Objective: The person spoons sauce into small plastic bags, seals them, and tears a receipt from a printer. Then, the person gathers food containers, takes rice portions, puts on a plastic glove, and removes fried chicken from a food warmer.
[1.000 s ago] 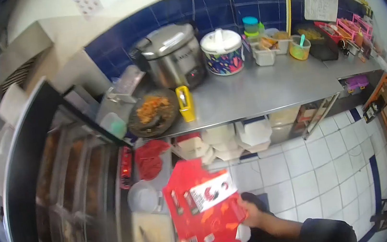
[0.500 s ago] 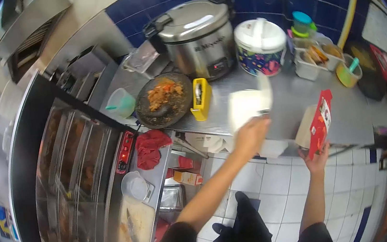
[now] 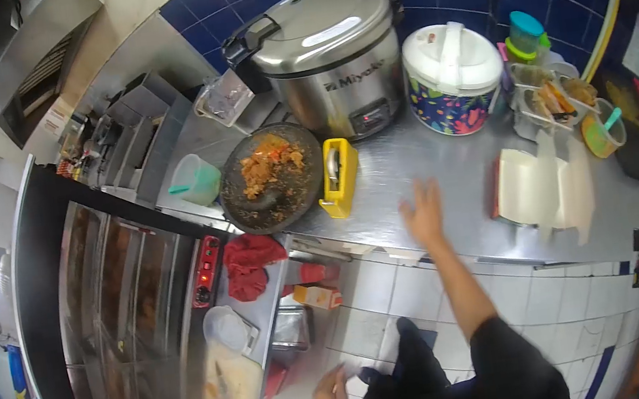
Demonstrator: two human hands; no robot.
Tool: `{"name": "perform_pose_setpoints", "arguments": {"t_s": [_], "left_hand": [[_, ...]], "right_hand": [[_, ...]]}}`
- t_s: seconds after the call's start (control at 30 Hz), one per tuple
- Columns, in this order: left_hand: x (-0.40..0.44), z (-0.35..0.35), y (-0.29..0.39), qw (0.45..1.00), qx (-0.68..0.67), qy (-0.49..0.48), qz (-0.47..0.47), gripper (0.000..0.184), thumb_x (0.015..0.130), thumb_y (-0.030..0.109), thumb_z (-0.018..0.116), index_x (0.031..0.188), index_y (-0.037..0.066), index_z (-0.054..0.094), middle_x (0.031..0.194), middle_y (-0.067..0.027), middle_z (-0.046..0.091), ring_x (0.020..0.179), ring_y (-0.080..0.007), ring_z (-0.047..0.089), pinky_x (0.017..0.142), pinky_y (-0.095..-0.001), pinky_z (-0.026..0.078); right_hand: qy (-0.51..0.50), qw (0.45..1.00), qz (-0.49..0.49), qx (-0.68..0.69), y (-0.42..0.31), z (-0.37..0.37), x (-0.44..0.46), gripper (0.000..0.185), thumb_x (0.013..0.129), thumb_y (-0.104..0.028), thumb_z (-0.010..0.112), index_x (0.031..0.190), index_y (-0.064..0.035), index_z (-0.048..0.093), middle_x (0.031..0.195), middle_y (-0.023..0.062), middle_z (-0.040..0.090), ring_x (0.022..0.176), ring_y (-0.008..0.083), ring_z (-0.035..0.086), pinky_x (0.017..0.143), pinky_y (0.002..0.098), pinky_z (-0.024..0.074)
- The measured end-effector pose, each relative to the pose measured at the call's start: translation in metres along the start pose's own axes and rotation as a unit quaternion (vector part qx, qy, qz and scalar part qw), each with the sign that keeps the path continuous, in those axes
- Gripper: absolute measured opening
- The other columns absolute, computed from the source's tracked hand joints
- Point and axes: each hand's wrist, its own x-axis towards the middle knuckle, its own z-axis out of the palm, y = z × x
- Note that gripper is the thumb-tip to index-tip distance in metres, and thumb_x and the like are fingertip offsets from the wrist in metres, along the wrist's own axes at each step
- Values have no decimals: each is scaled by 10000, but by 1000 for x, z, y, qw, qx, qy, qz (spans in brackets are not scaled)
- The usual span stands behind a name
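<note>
My right hand (image 3: 423, 214) reaches over the steel counter (image 3: 389, 179) with its fingers spread and nothing in them. To its right, an open takeaway box (image 3: 525, 186), red outside and white inside, rests on the counter, its flaps folded out. My left hand (image 3: 331, 397) is low near the bottom of the view, fingers curled. Whatever they may hold is too blurred to make out. Left of my right hand stands a yellow tape dispenser (image 3: 340, 178), beside a stone mortar (image 3: 273, 177) with orange-red chilli paste in it.
A steel rice cooker (image 3: 334, 62) and a patterned white-lidded container (image 3: 455, 79) line the back wall. Tubs of food (image 3: 555, 103) stand at the right. On the left are a glass display warmer (image 3: 129, 303), a red cloth (image 3: 250, 264), and a knife (image 3: 227, 398) on a cutting board (image 3: 240, 361).
The red box has left my right hand and now lies open on the counter. My left hand has dropped toward the bottom, without the white carton. My right hand has moved left over the counter.
</note>
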Motion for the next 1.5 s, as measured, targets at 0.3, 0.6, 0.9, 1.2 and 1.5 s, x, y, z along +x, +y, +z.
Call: {"name": "perform_pose_setpoints", "arguments": {"t_s": [0.3,0.6,0.9,1.2,1.5], "left_hand": [[-169,-18,-151,908,-90,169,-372,415,1029,287,513,1153,-86,645,1002,-201,716,913,-267,697,855,-341,548],[-165,-35,-128,908,1,164,-385,384,976,328,542,1002,-18,705,915,-246,688,887,-389,689,777,-425,536],[-253,-98,-235,850,-97,199,-478,277,917,327,645,908,71,749,828,-183,707,778,-346,699,713,-409,553],[-308,-29,-624,822,-49,268,-500,289,738,187,697,1024,167,739,932,-156,710,884,-344,679,788,-425,544],[-257,-52,-882,742,77,529,-405,290,782,264,696,1039,131,711,929,-162,697,885,-376,668,767,-449,539]], "right_hand": [[-10,964,81,-254,0,97,184,764,972,-541,384,1524,-25,276,1549,319,237,1478,414,168,1199,515,107],[-160,939,-206,-226,-14,106,131,621,1027,-425,390,1450,28,401,1522,215,377,1431,348,321,1165,461,248],[-732,637,-240,-2,-180,33,-422,321,942,-229,560,1231,-129,659,910,130,713,878,350,674,992,464,455],[-673,676,-274,121,-320,276,-692,458,884,-169,653,1297,6,559,1335,214,567,1260,392,516,1071,415,394],[-560,767,-312,29,-342,548,-707,502,951,-335,579,1336,-19,525,1309,157,581,1213,296,550,1030,403,423]]}}
